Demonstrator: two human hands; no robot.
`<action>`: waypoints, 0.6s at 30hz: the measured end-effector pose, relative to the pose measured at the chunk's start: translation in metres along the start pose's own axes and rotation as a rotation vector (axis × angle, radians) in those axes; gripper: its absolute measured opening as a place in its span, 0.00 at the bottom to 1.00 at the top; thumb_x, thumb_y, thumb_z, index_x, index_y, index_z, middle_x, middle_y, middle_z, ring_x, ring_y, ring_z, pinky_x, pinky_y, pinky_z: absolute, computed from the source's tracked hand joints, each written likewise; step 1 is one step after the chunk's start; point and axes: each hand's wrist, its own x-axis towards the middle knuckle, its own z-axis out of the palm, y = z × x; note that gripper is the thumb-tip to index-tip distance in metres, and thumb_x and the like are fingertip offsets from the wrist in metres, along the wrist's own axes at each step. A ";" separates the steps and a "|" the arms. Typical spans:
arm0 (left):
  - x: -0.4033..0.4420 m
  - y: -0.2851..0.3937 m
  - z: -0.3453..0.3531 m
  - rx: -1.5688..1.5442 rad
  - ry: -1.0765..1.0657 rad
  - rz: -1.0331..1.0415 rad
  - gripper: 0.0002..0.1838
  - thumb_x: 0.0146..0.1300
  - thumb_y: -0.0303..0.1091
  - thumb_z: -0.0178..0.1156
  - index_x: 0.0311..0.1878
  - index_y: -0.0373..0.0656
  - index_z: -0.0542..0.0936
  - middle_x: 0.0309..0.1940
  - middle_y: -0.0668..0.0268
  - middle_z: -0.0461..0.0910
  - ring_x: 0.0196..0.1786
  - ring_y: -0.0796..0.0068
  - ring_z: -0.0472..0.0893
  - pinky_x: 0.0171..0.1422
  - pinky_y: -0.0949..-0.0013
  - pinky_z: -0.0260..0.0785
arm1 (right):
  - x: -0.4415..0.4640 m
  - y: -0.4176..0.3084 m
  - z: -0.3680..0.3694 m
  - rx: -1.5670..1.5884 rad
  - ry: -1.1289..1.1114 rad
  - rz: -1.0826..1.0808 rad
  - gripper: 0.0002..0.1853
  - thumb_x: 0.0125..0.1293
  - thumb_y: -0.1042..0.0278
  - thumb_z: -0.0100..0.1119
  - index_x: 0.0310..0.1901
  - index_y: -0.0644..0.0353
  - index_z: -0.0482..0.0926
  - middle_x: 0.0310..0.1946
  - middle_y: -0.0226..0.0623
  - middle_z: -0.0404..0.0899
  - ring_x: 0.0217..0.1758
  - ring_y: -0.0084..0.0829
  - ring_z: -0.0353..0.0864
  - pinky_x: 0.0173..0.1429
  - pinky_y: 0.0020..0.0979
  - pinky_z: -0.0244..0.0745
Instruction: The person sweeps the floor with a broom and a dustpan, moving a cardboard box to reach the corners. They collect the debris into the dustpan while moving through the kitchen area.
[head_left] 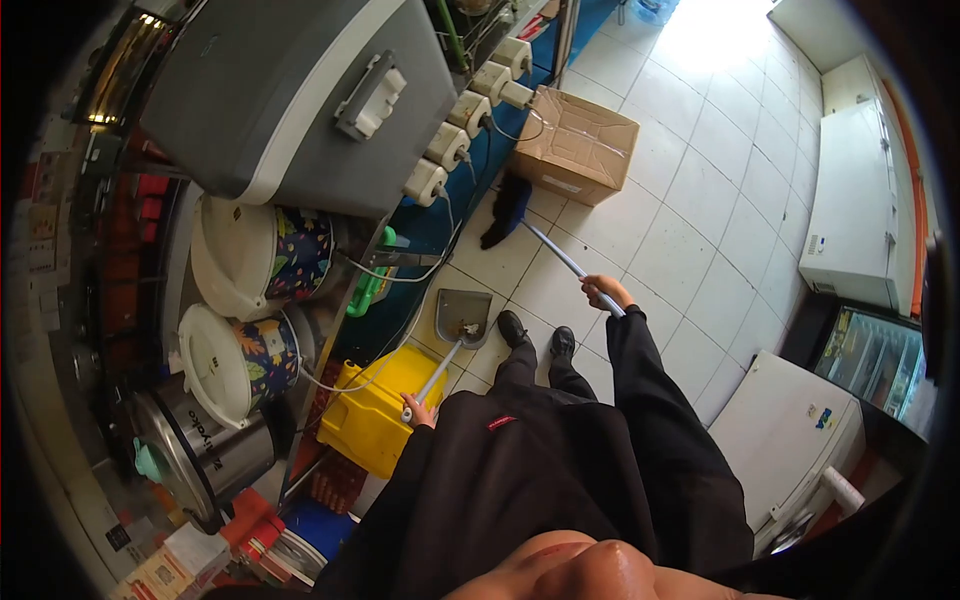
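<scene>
Taking twelve as the top of the head view, the floor (660,240) is laid in pale square tiles with dark joints, speckled with small crumbs, and catches a strong glare toward one o'clock. Near the middle, a grey dustpan (463,306) rests on the tiles with a little pile of debris (469,328) in it, close to the person's dark shoes (513,329). At seven o'clock the left hand (420,409) is closed around the end of the dustpan's handle; at three o'clock, not far from the middle, the right hand (606,292) grips the pale shaft of a broom (556,248). The broom's dark bristles lie between twelve and one, just beside a taped cardboard box (580,135) at one o'clock; whether they touch it I cannot tell. A yellow bin (352,425) stands between seven and eight, next to crowded shelving. There, a steel container (228,435) sits at eight, two leaf-patterned pots (300,250) around nine, and a grey cooler (330,60) between ten and eleven, with plugged-in sockets (467,112) near twelve. Across the room are a white chest unit (850,210) between two and three, a glass-topped case (870,360) at three, and another white cabinet (785,425) at four.
</scene>
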 end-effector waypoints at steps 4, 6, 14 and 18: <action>-0.017 0.038 0.027 0.218 0.000 -0.015 0.30 0.54 0.61 0.44 0.51 0.47 0.63 0.53 0.66 0.61 0.57 0.61 0.60 0.53 0.50 0.58 | -0.069 0.043 -0.030 0.002 0.075 0.023 0.12 0.57 0.67 0.48 0.18 0.53 0.60 0.08 0.18 0.57 0.06 0.12 0.53 0.11 0.16 0.49; -0.011 0.045 0.032 0.248 -0.003 0.001 0.29 0.54 0.60 0.46 0.50 0.47 0.64 0.52 0.65 0.63 0.57 0.62 0.61 0.53 0.51 0.58 | -0.100 0.072 -0.052 0.028 0.155 0.040 0.14 0.57 0.66 0.48 0.16 0.52 0.60 0.07 0.18 0.56 0.05 0.13 0.52 0.10 0.17 0.47; 0.007 0.055 0.049 0.457 -0.055 0.028 0.29 0.54 0.60 0.46 0.49 0.47 0.65 0.51 0.66 0.65 0.52 0.61 0.66 0.42 0.53 0.65 | -0.200 0.124 -0.109 0.064 0.579 0.097 0.05 0.53 0.70 0.52 0.24 0.59 0.68 0.11 0.24 0.64 0.08 0.14 0.61 0.12 0.18 0.55; 0.011 0.055 0.062 0.550 -0.100 0.060 0.29 0.53 0.60 0.46 0.48 0.47 0.65 0.50 0.67 0.66 0.49 0.63 0.68 0.35 0.56 0.67 | -0.165 0.149 -0.119 -0.384 0.756 -0.111 0.05 0.45 0.74 0.56 0.23 0.68 0.76 0.12 0.33 0.69 0.12 0.25 0.69 0.15 0.26 0.63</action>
